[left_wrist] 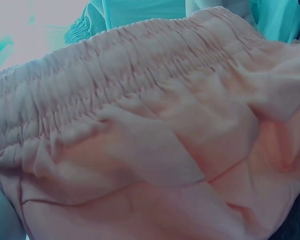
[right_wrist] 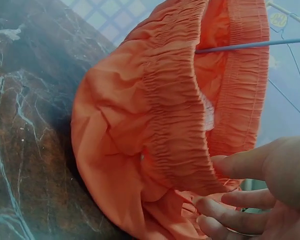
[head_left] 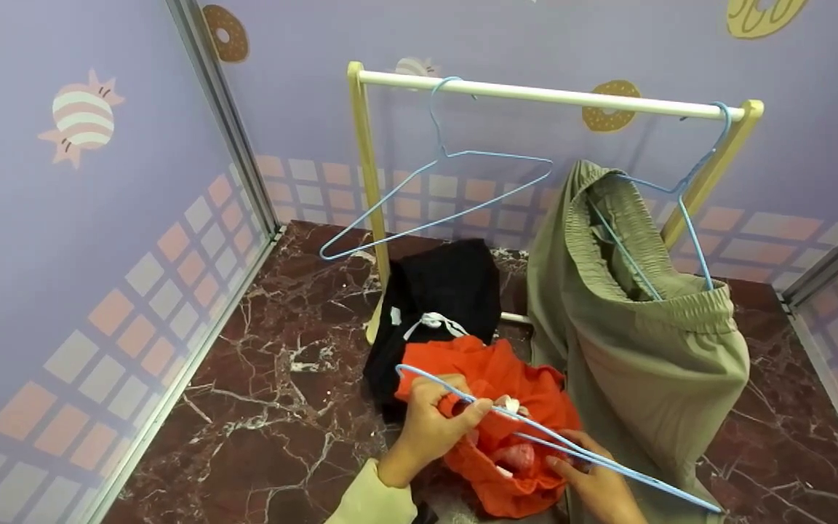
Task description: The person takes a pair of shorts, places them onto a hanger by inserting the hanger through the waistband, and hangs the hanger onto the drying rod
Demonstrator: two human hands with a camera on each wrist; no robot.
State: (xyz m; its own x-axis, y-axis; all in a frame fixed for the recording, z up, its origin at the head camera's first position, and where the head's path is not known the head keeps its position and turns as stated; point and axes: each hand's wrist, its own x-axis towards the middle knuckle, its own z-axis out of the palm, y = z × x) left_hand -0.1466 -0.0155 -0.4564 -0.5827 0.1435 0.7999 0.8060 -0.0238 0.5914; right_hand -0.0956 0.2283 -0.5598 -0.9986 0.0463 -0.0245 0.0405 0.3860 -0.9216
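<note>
Head view: the left hand (head_left: 430, 429) has the blue hanger (head_left: 652, 479) pinched between thumb and fingers, its long axis slanting down past the right hand (head_left: 597, 477). That nearer right hand nips the waistband (right_wrist: 175, 110) of the orange garment (head_left: 448, 360), beneath; the hanger's wire pokes into the opening!

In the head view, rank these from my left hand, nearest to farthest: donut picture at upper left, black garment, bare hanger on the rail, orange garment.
1. Orange garment, at your left hand, mostly on its right.
2. Black garment, beyond the orange one.
3. Bare hanger, higher up, hanging from the rail.
4. Donut picture, farthest back, upper left.
</note>
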